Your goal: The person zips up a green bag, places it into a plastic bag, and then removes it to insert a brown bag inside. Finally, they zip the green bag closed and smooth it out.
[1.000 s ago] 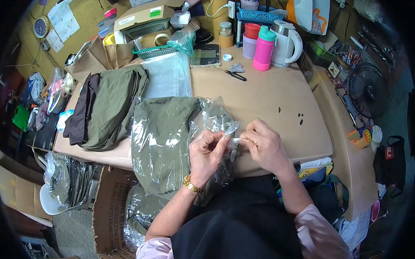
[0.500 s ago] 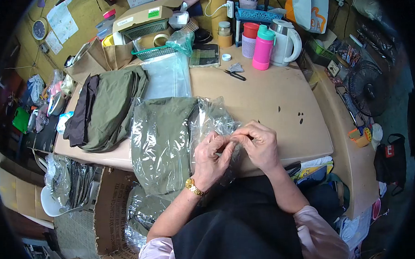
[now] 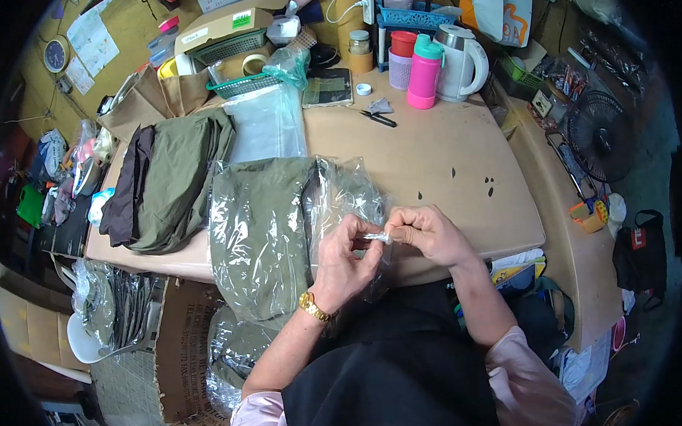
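Observation:
A clear plastic bag (image 3: 263, 238) with folded olive green cloth inside lies at the table's front edge. My left hand (image 3: 348, 259), with a gold watch on the wrist, pinches a gathered, twisted bit of clear plastic at the bag's right side. Close beside it, my right hand (image 3: 426, 235) pinches the other end of the same twist between thumb and fingers. The two hands almost touch. To the left lies a stack of olive green and dark cloth (image 3: 176, 181). Flat clear bags (image 3: 266, 124) lie behind the filled one.
Black snips (image 3: 378, 118), a pink bottle (image 3: 425, 73) and a white kettle (image 3: 460, 63) stand or lie at the table's back. A cardboard box (image 3: 182, 354) holding bagged cloth is below the front edge. A fan (image 3: 600, 135) is at right.
My right hand has shifted slightly right and down, and a twisted whitish strand of plastic now shows between my fingertips. The view has moved slightly.

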A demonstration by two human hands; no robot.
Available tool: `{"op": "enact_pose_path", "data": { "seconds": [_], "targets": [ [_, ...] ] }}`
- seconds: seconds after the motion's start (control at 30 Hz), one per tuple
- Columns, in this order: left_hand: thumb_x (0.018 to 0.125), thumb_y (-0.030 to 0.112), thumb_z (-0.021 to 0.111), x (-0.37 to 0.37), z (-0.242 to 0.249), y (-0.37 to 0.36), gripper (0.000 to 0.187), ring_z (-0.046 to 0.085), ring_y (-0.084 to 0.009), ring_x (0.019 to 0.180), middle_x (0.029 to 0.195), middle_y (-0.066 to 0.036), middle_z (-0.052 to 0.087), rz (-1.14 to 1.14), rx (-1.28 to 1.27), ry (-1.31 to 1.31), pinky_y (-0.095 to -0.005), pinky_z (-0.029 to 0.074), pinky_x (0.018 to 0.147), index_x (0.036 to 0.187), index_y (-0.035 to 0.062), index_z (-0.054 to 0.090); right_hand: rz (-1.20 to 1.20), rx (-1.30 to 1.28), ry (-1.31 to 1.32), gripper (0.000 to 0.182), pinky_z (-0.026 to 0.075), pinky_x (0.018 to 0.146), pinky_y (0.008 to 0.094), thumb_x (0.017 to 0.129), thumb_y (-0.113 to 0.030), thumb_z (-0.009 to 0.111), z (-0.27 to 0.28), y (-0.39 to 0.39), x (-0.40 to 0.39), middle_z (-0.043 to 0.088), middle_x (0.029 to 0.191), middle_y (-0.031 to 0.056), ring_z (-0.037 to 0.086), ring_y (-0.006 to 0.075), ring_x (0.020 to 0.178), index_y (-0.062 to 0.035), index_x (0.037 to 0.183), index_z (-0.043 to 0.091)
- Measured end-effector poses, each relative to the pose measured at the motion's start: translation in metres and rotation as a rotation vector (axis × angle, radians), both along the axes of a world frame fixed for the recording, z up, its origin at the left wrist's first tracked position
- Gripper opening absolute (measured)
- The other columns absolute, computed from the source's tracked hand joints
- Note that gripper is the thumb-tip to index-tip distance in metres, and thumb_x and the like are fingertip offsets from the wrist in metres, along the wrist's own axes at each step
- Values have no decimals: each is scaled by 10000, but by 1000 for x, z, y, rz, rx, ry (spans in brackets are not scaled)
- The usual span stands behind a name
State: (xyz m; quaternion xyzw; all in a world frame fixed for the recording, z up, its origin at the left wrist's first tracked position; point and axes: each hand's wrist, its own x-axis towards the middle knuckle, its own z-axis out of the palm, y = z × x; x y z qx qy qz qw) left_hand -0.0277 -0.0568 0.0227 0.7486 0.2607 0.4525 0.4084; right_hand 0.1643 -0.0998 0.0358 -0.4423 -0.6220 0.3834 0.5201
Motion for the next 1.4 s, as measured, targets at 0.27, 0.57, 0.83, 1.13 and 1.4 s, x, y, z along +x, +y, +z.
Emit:
{"op": "enact_pose_path", "data": {
  "seconds": [0.27,0.57,0.83,1.13,1.4],
  "targets": [
    [785,-14,772,3,19,2,293,667,-158,702,980,-68,637,12,405,33,-289,551,594,1061,53,698,185,-374,406,216,363,550,168,978,-237,634,-9,5,4,590,768,-32,472,26,630,-51,869,648],
    [837,64,783,6,-4,22,289,615,-94,673,834,-56,649,-160,-234,-201,-262,520,612,1008,3,558,211,-333,228,242,373,589,178,1013,-266,581,-3,4,2,562,755,-53,478,25,665,-57,910,647],
    [711,-23,798,-8,12,25,356,660,-218,792,901,-86,653,-122,301,129,-308,528,688,1012,20,615,188,-99,-170,235,382,611,197,1007,-250,587,1,9,18,559,796,-42,462,35,675,-64,867,625],
    [732,-2,803,-2,13,15,298,643,-192,833,965,-86,659,-34,355,11,-291,527,692,1011,86,746,251,-317,296,233,384,616,177,1003,-247,596,-4,13,7,560,806,-42,464,30,686,-47,890,630],
    [811,-42,725,8,9,16,119,607,-196,760,841,-70,630,51,379,-63,-303,495,624,856,35,646,223,-295,283,142,403,602,190,970,-165,645,-3,8,7,619,791,-34,508,26,674,-37,916,673]
  ]
}}
